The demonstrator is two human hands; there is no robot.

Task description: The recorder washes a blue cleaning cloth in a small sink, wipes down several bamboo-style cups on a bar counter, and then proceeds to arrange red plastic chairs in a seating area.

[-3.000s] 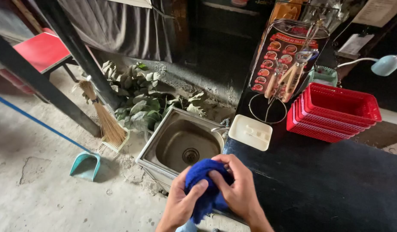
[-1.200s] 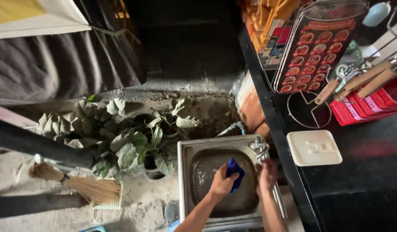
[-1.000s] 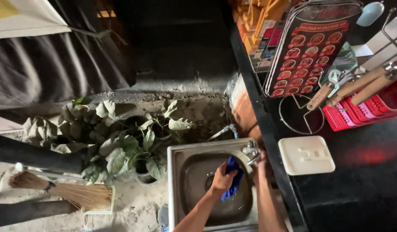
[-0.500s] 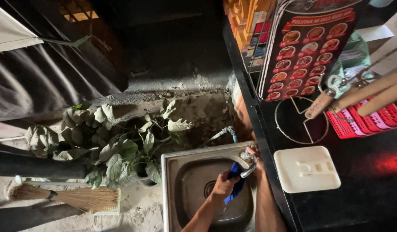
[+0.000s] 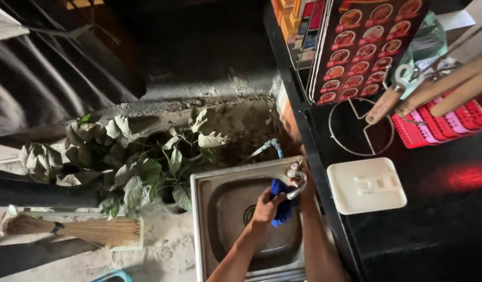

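Over the sink: both forearms reach up from the bottom edge of the view toward the tap at the basin's far right corner.
Left hand: fingers curled tight around a blue cloth, held low over the basin just under the tap's spout.
Right hand: up against the tap at the edge of the black surface; mostly hidden behind tap and cloth, so I cannot tell whether its fingers grip the tap or lie loose.
Blue cloth: bunched, hanging between the two hands, touching the left palm and close beneath the spout.
Sink: square steel basin with a round drain near its middle; only the cloth and hands are over it.
White lid: a rounded square lying flat on the black surface, just right of the tap.
Wire ring stand: round, on the surface beyond the white lid.
Red basket: at the far right; wooden handles jut out above it.
Menu board: upright behind the ring stand, with rows of small food pictures.
Plants: broad-leaved, on the ground left of the sink.
Broom: straw, lying on the floor at lower left.
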